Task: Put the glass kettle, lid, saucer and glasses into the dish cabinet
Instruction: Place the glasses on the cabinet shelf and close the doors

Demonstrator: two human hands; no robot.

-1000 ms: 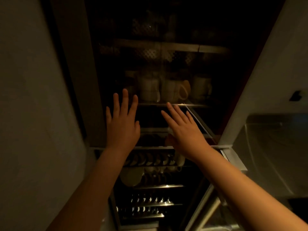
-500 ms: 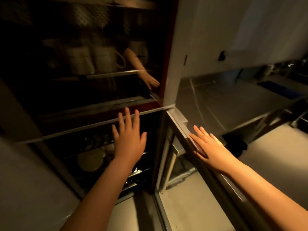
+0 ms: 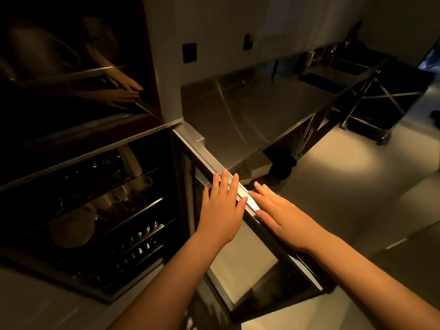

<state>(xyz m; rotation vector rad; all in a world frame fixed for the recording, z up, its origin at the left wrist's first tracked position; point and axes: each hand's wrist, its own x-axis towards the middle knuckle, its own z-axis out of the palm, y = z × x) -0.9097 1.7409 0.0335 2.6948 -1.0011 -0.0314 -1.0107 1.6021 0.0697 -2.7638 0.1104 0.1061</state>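
Note:
The dish cabinet [image 3: 90, 148] fills the left, dark inside, its lower glass door [image 3: 250, 253] swung open toward me. On its wire racks I make out a pale plate [image 3: 71, 228], cups and rows of small items. My left hand [image 3: 220, 210] is flat with fingers spread, its fingertips over the door's top edge. My right hand [image 3: 278, 214] lies flat on the outer side of that same edge, also empty. Both hands are mirrored in the upper glass door [image 3: 71, 75]. No glass kettle, lid, saucer or glasses are distinguishable.
A long steel counter [image 3: 250, 103] runs along the wall to the right of the cabinet, with a sink area [image 3: 333, 67] at its far end. A wheeled metal cart [image 3: 385, 98] stands beyond. Pale floor [image 3: 345, 186] lies to the right.
My view swung right from the cabinet interior toward the counter. Both hands dropped from the upper door to the top edge of the open lower door, and the left hand moved right to join the right.

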